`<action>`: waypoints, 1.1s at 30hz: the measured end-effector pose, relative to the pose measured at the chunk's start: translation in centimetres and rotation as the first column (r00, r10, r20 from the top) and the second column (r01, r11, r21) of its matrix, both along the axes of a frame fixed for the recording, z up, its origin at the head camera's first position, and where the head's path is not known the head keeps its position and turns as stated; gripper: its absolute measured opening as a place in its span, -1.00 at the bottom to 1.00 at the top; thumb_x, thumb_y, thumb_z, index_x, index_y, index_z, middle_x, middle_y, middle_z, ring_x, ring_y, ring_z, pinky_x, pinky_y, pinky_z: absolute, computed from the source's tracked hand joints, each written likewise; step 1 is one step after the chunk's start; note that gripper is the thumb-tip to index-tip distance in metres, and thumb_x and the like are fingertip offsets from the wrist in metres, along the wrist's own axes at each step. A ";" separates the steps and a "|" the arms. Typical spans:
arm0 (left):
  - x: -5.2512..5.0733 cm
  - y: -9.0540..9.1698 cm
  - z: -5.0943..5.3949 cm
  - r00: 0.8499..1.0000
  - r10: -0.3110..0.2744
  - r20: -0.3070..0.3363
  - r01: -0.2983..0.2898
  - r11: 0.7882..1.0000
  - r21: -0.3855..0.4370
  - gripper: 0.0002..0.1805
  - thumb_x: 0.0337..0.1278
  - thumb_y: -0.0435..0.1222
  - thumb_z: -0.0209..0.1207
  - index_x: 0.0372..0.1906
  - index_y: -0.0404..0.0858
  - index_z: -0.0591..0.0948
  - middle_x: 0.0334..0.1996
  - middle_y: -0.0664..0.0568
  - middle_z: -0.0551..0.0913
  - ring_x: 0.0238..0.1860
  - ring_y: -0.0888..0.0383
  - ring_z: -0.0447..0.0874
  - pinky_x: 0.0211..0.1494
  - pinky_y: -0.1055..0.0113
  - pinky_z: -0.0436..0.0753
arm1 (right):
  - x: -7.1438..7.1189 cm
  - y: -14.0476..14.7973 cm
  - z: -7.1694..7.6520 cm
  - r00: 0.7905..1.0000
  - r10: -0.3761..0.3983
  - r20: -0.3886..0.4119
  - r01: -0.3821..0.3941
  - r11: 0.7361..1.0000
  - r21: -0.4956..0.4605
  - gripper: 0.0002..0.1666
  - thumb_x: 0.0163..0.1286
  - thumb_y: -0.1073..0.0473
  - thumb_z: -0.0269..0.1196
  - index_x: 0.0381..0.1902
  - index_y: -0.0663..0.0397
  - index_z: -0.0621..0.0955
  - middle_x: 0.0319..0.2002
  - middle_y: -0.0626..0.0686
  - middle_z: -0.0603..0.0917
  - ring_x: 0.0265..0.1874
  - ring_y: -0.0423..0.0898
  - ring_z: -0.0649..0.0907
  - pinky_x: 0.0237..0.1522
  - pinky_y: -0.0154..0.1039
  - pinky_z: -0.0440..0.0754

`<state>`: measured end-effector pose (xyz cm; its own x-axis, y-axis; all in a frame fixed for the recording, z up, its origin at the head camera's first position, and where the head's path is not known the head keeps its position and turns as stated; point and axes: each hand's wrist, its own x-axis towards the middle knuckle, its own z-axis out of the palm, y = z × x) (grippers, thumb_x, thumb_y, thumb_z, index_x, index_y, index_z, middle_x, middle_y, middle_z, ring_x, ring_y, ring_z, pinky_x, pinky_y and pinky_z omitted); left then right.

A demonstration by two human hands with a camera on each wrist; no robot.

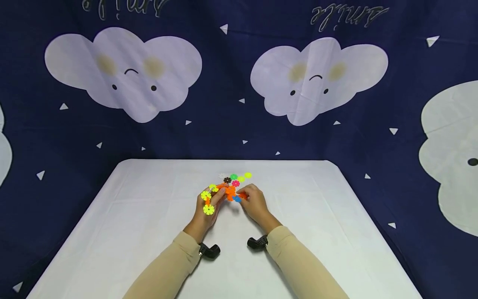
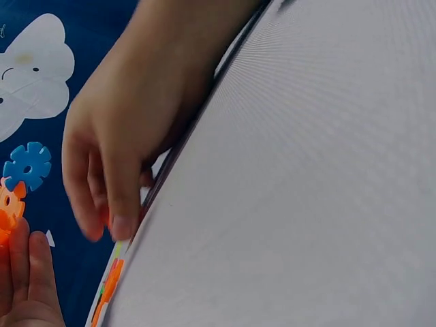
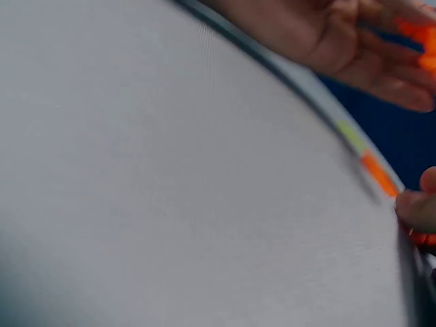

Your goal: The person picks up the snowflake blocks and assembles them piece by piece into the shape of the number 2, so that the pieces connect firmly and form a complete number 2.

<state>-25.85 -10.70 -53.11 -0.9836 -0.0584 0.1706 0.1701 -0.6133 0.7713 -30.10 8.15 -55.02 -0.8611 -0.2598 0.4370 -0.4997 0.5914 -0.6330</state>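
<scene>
My left hand (image 1: 203, 211) holds a chain of joined plastic snowflake discs. Yellow discs (image 1: 206, 195) hang on its left side, orange discs (image 1: 230, 192) stand between the two hands, and a blue disc (image 2: 16, 167) juts from the orange end. In the left wrist view the fingers (image 2: 41, 272) of this hand lie fairly straight under the orange part. My right hand (image 1: 257, 204) is close to the blue disc, pinching an orange disc (image 1: 243, 195) between thumb and fingers. That orange piece is mostly hidden by the fingers in both wrist views.
Behind the hands, loose discs lie on the white table (image 1: 149, 232): a green disc (image 1: 233, 177), a black disc (image 1: 227, 180), a pink disc (image 1: 235, 183), a yellow disc (image 1: 248, 175) and others. A dark cloth with clouds (image 1: 123, 79) hangs beyond the far edge.
</scene>
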 end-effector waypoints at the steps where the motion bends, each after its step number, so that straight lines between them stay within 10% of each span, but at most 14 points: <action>1: 0.0 0.0 0.0 1.000 0.002 0.003 -0.002 1.000 0.001 -0.61 0.36 -0.44 0.37 0.12 -0.63 0.57 0.11 -0.38 0.67 0.02 -0.01 0.72 0.21 0.16 0.69 | 0.3 0.3 0.0 1.000 0.008 -0.012 -0.008 0.999 -0.039 -0.80 0.24 0.43 0.53 -0.20 0.14 0.82 -0.18 0.00 0.66 -0.21 -0.05 0.66 -0.12 -0.21 0.70; 6: 0.0 0.0 0.1 1.000 0.000 0.011 0.000 1.000 -0.019 -0.48 0.33 -0.40 0.39 0.18 -0.71 0.49 0.16 -0.43 0.63 0.04 -0.03 0.71 0.24 0.14 0.67 | 1.6 1.9 0.0 0.998 -0.004 -0.069 -0.008 0.984 -0.177 -0.86 0.16 0.44 0.59 -0.33 0.22 0.83 -0.24 0.00 0.65 -0.34 -0.08 0.68 -0.27 -0.32 0.72; 16: 0.0 0.1 -0.1 1.000 0.010 0.023 -0.010 1.000 0.007 -0.55 0.27 -0.42 0.43 0.09 -0.63 0.55 0.22 -0.60 0.51 -0.04 0.00 0.73 0.15 0.19 0.72 | 4.7 2.9 0.8 0.980 0.109 0.169 -0.010 0.865 -0.502 -0.71 0.32 0.42 0.49 0.00 0.34 0.78 0.04 0.18 0.69 0.00 0.12 0.71 0.01 -0.34 0.71; 33: 0.2 -0.1 0.2 0.999 -0.029 0.025 0.029 1.000 0.006 -0.39 0.34 -0.42 0.38 0.25 -0.77 0.39 0.14 -0.38 0.66 0.01 0.02 0.73 0.17 0.21 0.70 | 7.4 1.2 0.9 0.990 0.124 0.067 -0.038 0.693 -0.720 -0.69 0.16 0.67 0.45 -0.10 0.53 0.74 0.02 0.40 0.67 -0.09 0.07 0.76 0.01 -0.21 0.74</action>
<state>-25.70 -10.75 -52.90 -0.9888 -0.0306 0.1458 0.1330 -0.6220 0.7716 -22.70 9.37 -54.14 -0.9021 0.0229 0.4309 -0.4309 -0.1017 -0.8967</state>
